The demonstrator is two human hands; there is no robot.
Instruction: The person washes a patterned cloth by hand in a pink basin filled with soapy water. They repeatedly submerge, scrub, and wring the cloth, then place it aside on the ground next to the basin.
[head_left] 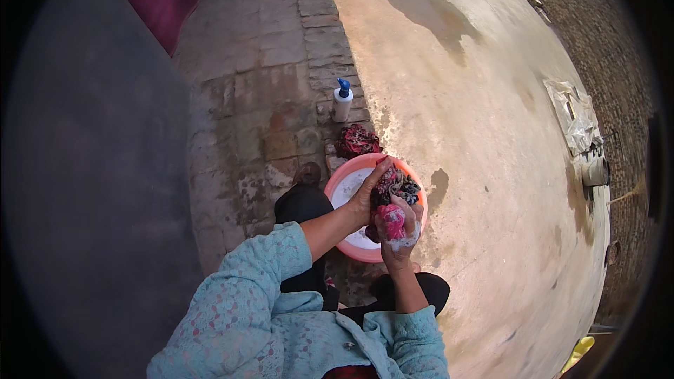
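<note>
Both hands work over a round pink plastic basin (338, 184) that sits on the ground at the seam between the paved stone strip (260, 98) and the wide smooth concrete floor (491, 133). The left hand (366, 196) has its fingers curled and pressed together around a dark patterned wet cloth (400, 186), holding it above the basin's far rim. The right hand (397, 242) is closed in a fist on the pink sudsy part of the same cloth (392, 221), with foam on the fingers, just over the near right rim. The two hands are touching the cloth close beside each other. Just beyond the basin's far edge lies a crumpled red patterned cloth (357, 140), and farther along the stone edge stands a white pump bottle with a blue top (342, 100). To the right the concrete runs open and wide, with dark damp patches, up to a brick wall (611, 63)
</note>
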